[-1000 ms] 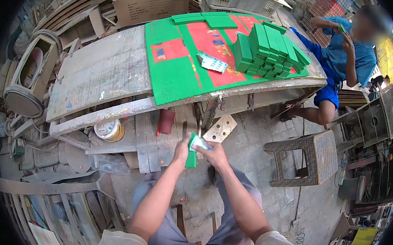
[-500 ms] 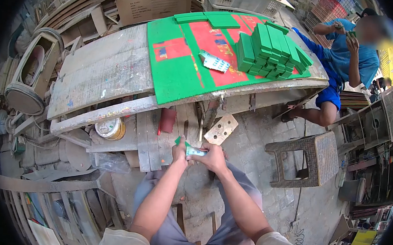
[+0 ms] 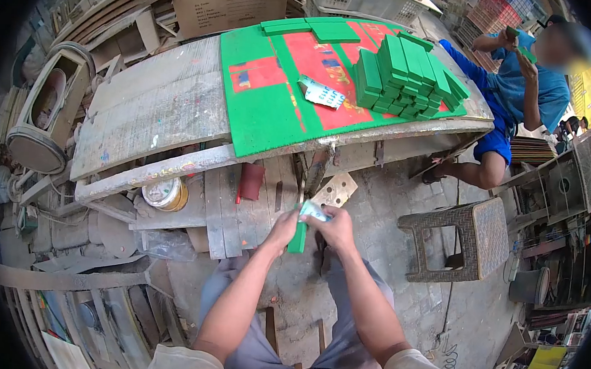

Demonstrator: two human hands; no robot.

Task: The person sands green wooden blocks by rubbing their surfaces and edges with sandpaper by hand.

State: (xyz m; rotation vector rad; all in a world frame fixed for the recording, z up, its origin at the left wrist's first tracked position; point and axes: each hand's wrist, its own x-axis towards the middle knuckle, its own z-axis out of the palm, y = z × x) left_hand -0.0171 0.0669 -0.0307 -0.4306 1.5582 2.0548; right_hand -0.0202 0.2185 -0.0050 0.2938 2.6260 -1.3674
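Note:
My left hand point(image 3: 283, 229) is closed round a green block point(image 3: 297, 239), which points down toward my lap. My right hand point(image 3: 337, 227) grips a whitish printed sheet point(image 3: 315, 212) against the block's upper end. Beyond my hands, a green and red board point(image 3: 258, 124) lies on the workbench point(image 3: 157, 99). A stack of green blocks point(image 3: 403, 72) stands on the board's right part, and several flat green blocks point(image 3: 333, 31) lie along its back edge. Another printed piece point(image 3: 322, 94) rests near the board's middle.
A co-worker point(image 3: 532, 84) at the right holds small green pieces. A woven stool point(image 3: 459, 240) stands on the floor at right. Below the bench are a paint bucket point(image 3: 165, 194), a red roll point(image 3: 252, 181) and a board with holes point(image 3: 335, 192). A cardboard box point(image 3: 229, 5) sits behind.
The green block has swung from tilted, mostly hidden in my left hand, to pointing toward my lap. Both hands have shifted slightly right. The co-worker's hands have moved a little.

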